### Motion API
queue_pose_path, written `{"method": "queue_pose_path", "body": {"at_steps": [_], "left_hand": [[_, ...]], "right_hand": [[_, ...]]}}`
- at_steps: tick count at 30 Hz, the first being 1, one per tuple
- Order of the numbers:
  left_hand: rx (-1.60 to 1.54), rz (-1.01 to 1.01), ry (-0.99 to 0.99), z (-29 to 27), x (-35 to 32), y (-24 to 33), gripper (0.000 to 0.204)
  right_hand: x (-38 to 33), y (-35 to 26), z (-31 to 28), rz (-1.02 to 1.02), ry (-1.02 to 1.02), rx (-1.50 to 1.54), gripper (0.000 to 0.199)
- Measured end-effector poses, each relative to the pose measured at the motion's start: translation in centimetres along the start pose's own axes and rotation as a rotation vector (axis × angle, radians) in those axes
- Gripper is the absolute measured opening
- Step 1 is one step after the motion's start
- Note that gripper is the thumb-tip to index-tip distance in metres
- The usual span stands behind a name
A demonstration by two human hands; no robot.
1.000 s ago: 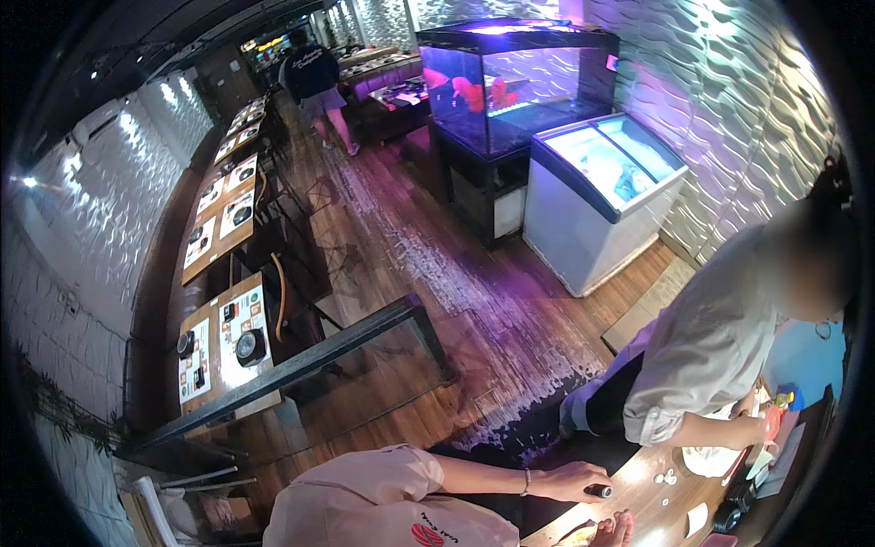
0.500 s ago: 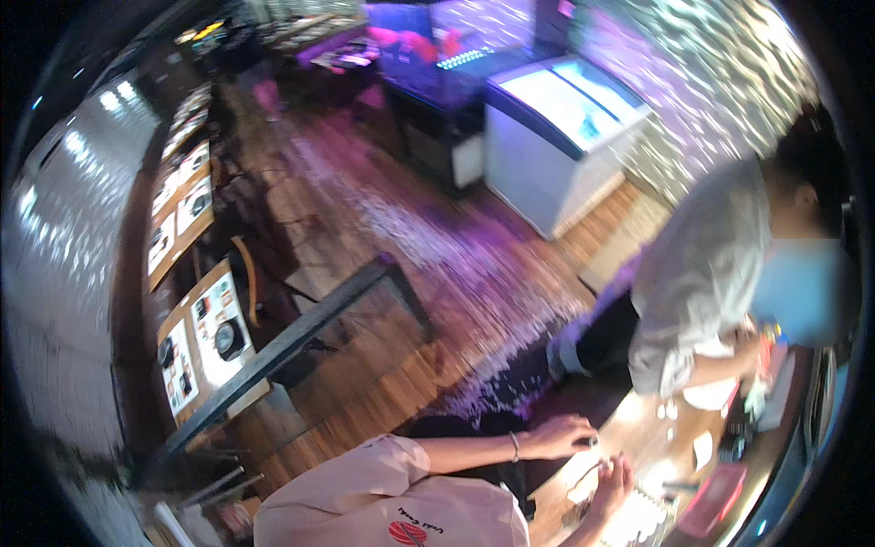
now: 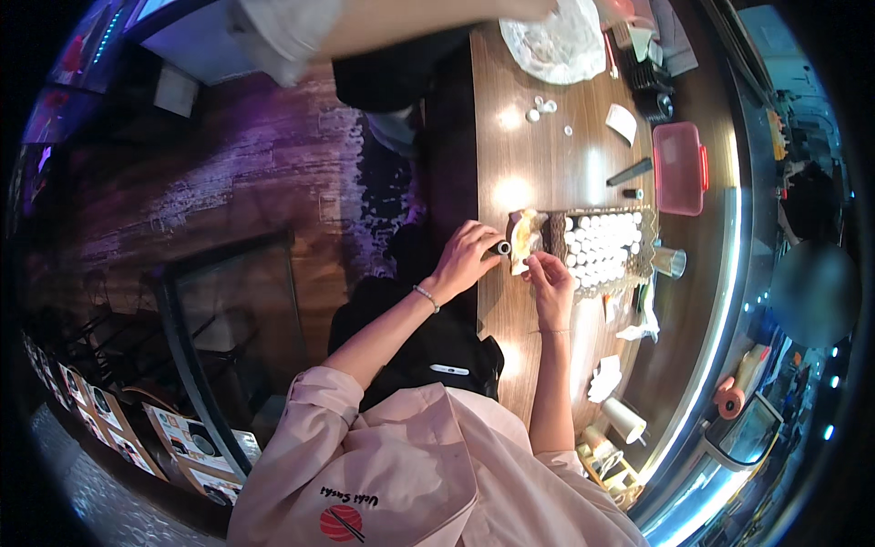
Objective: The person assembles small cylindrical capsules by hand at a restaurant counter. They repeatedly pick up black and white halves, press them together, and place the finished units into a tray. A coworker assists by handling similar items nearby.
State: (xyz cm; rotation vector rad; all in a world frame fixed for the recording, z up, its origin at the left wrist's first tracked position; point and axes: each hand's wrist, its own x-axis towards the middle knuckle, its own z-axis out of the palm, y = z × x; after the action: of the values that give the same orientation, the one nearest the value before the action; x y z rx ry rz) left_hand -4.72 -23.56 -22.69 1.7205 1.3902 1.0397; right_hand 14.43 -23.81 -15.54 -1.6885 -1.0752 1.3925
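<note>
My left hand [image 3: 468, 258] grips a small dark cylindrical container [image 3: 501, 247] at the near edge of the wooden counter [image 3: 538, 164]. My right hand [image 3: 550, 277] pinches a crumpled yellowish-white cloth [image 3: 523, 239] that lies between the two hands and touches the container's end. Just beyond the cloth stands a tray [image 3: 605, 248] packed with several small white-capped containers in rows.
A second person's arm [image 3: 383, 23] reaches over a white crumpled cloth [image 3: 558, 41] at the counter's far end. A red lidded box [image 3: 680, 167], loose white caps [image 3: 540, 109], a glass cup [image 3: 669, 262], paper scraps [image 3: 605, 377] and a white cup [image 3: 625, 419] lie on the counter. Dark wooden floor lies left.
The view has swung from the room down onto the counter. My hands, earlier low at the counter's edge, now sit mid-frame on the dark container and the cloth.
</note>
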Motion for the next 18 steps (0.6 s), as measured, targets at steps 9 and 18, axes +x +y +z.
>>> {"method": "queue_pose_path", "body": {"at_steps": [9,18], "left_hand": [[0.045,0.005,-0.047,2.3,-0.9,-1.6,0.04],[0.038,-0.008,-0.033,2.8,-1.1,-2.4,0.04]], "right_hand": [[0.5,4.2,0.6,0.056,0.023,-0.082,0.026],[1.7,4.2,0.7,0.005,-0.018,-0.094,0.021]]}}
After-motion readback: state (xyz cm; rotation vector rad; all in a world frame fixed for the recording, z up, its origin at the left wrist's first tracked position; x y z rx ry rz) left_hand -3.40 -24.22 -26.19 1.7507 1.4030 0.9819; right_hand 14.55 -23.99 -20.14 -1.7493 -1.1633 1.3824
